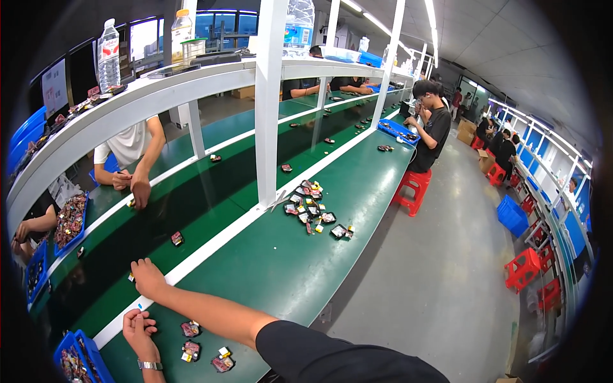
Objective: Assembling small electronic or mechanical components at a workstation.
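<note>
Two hands | right hand (148, 278) closed over small part, belt edge | left hand (138, 325) curled, pinching blue piece

bare belt (281, 268) before parts pile (313, 207).

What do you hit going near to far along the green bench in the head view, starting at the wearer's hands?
left hand → right hand → small part on the dark belt → cluster of small parts → single part → blue tray → seated person in black.
</note>
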`<state>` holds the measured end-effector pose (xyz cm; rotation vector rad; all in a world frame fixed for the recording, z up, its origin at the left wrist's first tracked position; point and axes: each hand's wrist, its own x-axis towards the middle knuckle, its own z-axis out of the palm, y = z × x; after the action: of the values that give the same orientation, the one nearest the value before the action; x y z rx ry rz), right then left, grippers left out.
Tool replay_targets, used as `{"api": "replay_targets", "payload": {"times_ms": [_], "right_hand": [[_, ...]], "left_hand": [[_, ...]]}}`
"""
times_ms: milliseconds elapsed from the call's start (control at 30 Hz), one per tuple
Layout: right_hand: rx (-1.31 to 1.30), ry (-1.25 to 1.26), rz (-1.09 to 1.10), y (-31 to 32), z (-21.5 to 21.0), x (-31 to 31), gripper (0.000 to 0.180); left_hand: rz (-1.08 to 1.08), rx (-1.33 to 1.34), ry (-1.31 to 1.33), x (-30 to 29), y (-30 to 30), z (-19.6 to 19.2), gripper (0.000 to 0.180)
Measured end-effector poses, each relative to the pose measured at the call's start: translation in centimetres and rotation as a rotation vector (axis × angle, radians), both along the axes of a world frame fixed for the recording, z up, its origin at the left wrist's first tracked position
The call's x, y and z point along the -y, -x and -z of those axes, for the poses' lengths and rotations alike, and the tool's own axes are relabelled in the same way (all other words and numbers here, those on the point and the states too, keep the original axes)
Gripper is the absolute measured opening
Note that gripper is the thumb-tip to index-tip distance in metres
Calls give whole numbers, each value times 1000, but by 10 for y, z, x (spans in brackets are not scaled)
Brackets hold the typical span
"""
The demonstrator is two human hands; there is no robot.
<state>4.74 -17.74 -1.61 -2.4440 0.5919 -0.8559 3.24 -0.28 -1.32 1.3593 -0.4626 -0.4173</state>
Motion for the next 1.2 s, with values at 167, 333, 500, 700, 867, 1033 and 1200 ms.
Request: {"api": "replay_targets", "payload": {"times_ms": [167,333,500,700,867,1033,1200], "right_hand": [[165,-165,-159,32,-13,19,34],[194,-171,-529,111,-38,8,41],[209,-190,-776,151,-34,-9,49],[218,-200,-844,153,-44,-12,51],[298,-72,-734,158,-43,-11,37],[340,-95,-551,153,-29,-19,16],[296,-40,-561,155,-33,-30,20]], "left_hand": [[-44,-16,-9,-2,-1,1,11],[-4,-151,27,-5,-3,-6,23],[299,-235,0,-14,-3,-22,33],[455,-158,-111,-20,-5,-22,30],[412,-185,-95,-12,12,-34,32],[355,-182,-8,-5,25,-39,42],[359,-206,-14,-8,23,-35,45]]}}
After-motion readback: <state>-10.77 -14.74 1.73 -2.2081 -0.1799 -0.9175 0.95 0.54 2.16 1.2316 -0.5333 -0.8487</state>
